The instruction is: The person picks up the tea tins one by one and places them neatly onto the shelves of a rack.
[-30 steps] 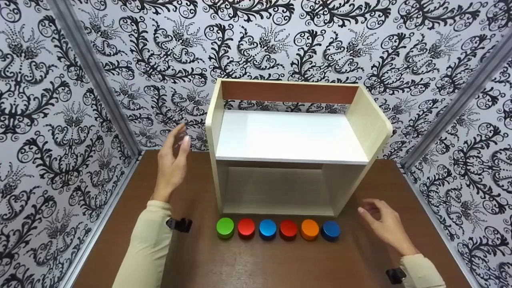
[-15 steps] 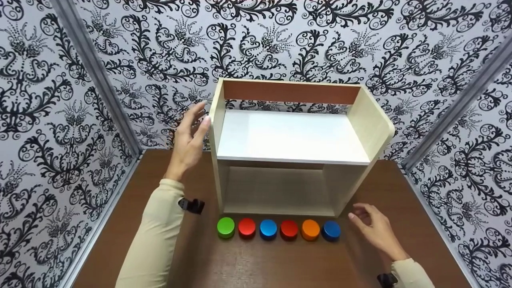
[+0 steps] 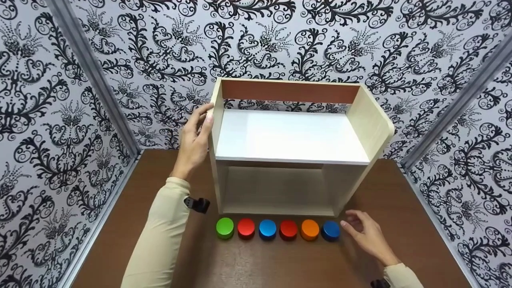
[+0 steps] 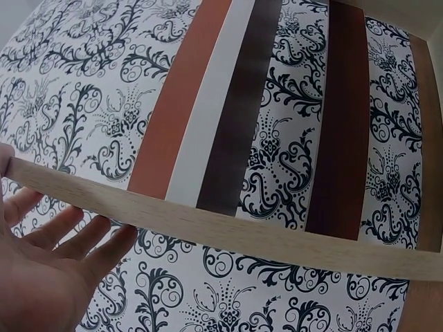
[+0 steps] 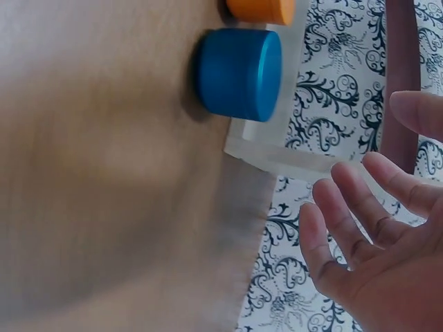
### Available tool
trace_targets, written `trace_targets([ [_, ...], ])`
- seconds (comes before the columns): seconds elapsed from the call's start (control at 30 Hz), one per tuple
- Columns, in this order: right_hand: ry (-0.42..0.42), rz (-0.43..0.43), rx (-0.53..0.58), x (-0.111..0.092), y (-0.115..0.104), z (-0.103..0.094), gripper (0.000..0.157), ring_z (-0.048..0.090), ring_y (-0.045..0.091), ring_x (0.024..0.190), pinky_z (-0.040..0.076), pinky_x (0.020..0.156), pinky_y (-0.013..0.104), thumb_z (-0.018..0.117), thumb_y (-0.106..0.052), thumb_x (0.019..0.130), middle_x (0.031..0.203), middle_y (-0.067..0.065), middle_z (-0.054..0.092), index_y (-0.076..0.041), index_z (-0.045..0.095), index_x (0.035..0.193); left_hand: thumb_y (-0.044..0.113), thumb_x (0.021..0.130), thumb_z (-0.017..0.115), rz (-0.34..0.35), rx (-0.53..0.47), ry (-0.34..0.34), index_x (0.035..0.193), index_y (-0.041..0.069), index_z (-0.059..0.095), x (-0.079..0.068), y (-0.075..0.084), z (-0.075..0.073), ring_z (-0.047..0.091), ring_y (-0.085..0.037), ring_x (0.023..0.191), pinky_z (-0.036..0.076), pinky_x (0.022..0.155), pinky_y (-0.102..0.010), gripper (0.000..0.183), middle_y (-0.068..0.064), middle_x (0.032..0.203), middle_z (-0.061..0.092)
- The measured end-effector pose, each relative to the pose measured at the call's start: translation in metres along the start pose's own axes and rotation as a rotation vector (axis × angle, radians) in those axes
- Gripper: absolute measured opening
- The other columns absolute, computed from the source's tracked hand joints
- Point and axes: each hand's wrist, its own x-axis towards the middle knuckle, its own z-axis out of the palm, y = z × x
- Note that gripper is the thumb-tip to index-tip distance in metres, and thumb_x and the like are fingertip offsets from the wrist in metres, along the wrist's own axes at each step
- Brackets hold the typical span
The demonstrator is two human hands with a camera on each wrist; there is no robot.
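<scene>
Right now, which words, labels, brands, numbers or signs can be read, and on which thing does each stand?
None can be read.
Shelf unit: plain panels, no text visible.
Green cylinder, left red cylinder, light blue cylinder, right red cylinder, orange cylinder, dark blue cylinder: no text visible.
Wall: scroll pattern, no letters.
Left wrist device, right wrist device: too small to tell.

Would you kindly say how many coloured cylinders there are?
6, in a row before the shelf, left to right: green cylinder, first red cylinder, light blue cylinder, second red cylinder, orange cylinder, dark blue cylinder.
</scene>
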Motion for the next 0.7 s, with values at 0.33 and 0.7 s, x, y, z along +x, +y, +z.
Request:
trace_targets([
  [0.33, -0.113, 0.13, 0.026, -0.006, 0.013, 0.015, 0.065, 0.061, 0.035, 0.109, 0.052, 0.095, 0.053, 0.079, -0.035, 0.09, 0.124, 0.021, 0.058, -0.001, 0.053, 0.138, 0.017, 0.106, 0.047, 0.004, -0.021, 0.008, 0.142, 0.005, 0.054, -0.001, -0.001, 0.001, 0.06, -0.046, 0.11, 0.056, 0.087, -0.052, 0.038, -0.03, 0.129, 0.059],
  [0.7, -0.168, 0.132, -0.003, -0.01, 0.03, 0.031, 0.08, 0.059, 0.033, 0.108, 0.052, 0.094, 0.053, 0.087, -0.036, 0.081, 0.127, 0.021, 0.057, 0.001, 0.049, 0.141, 0.016, 0.106, 0.046, 0.028, 0.012, 0.018, 0.142, 0.003, 0.053, -0.001, -0.001, 0.002, 0.061, -0.044, 0.11, 0.055, 0.089, -0.05, 0.039, -0.03, 0.129, 0.06],
])
